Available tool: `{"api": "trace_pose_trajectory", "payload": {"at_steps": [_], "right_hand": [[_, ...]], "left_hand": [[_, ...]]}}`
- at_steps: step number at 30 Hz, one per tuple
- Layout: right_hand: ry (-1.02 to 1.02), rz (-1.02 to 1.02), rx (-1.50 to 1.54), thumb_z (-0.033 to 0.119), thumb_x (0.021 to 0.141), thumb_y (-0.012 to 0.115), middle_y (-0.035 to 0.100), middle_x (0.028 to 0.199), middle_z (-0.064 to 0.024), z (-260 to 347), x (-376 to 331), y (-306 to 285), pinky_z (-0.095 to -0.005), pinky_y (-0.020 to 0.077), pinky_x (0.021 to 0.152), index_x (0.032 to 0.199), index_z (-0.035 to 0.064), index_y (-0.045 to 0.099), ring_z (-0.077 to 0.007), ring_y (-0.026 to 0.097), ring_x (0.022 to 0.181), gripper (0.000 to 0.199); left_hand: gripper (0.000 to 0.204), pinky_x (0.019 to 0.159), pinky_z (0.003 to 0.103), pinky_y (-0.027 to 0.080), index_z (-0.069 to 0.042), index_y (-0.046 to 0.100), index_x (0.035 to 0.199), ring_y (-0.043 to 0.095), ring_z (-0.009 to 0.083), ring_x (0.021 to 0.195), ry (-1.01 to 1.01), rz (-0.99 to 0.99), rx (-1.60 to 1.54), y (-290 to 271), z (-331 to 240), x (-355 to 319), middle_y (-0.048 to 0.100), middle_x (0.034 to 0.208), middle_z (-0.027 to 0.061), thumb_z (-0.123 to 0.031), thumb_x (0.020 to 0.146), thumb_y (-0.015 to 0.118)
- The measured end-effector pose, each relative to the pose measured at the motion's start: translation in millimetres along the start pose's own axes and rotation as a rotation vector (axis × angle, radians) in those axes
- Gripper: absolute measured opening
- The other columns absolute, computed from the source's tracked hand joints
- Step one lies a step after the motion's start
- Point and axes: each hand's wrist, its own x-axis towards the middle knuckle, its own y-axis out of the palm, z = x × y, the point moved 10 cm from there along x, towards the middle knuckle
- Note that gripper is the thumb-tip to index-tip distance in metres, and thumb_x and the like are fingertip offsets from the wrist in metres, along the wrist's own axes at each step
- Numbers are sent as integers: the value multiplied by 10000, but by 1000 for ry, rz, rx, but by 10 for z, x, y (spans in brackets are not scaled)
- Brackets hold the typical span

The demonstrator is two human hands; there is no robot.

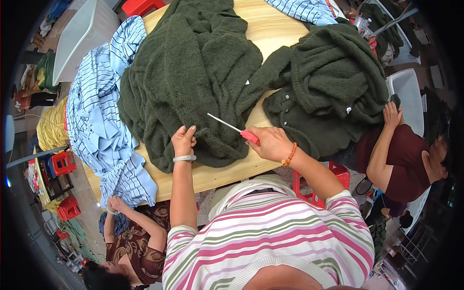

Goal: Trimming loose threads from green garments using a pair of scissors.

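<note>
A dark green fleece garment (179, 67) lies heaped on the wooden table in front of me. My left hand (183, 141), with a pale bangle at its wrist, pinches the near part of this fleece between thumb and fingertips. In my right hand (273, 143) is a screwdriver-like tool (249, 136) with a red handle and a long, thin metal shaft. Its shaft points up and left over the fleece, with the tip a little above and right of my left fingers. I cannot tell whether the tip touches the cloth.
More dark green fleece with buttons (328, 82) lies at right, beside a co-worker's hand (392, 115). Blue striped cloth (96, 101) hangs over the table's left edge, where another person's hands (115, 204) hold it. Bare wooden table (212, 176) shows along the near edge. Red stools (338, 175) stand below.
</note>
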Motion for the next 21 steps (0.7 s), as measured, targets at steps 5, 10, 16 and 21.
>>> {"api": "trace_pose_trajectory", "payload": {"at_steps": [5, 10, 16, 21], "right_hand": [[-19, 150, -47, 260, 829, 582, 646, 760, -162, 159, -116, 123, -450, 467, 662, 984, 84, 585, -348, 629, 757, 234], [-28, 229, -83, 260, 827, 577, 640, 753, -180, 276, -184, 110, -456, 470, 674, 947, 72, 587, -365, 626, 757, 223], [-31, 240, -97, 271, 811, 594, 637, 752, -185, 189, -148, 89, -460, 469, 691, 920, 61, 589, -377, 621, 756, 237], [7, 36, 6, 260, 743, 573, 608, 635, -140, -91, -232, 43, -463, 464, 526, 719, 80, 593, -335, 607, 601, 182]], "left_hand": [[280, 400, 196, 342, -114, 498, 602, 449, 54, 448, 86, 64, 30, 140, -162, -174, 530, 587, -28, -7, 796, 669], [210, 529, 189, 398, -88, 553, 647, 516, 41, 576, 183, 116, 74, 97, -50, -179, 595, 693, -13, -26, 812, 666], [142, 719, 226, 443, 26, 640, 951, 540, 72, 772, 161, 145, -89, 333, -103, -231, 635, 914, 24, 24, 809, 639], [147, 528, 263, 381, -61, 548, 745, 452, 79, 584, 284, 153, 376, 442, -68, -31, 529, 700, -23, -93, 805, 678]]}}
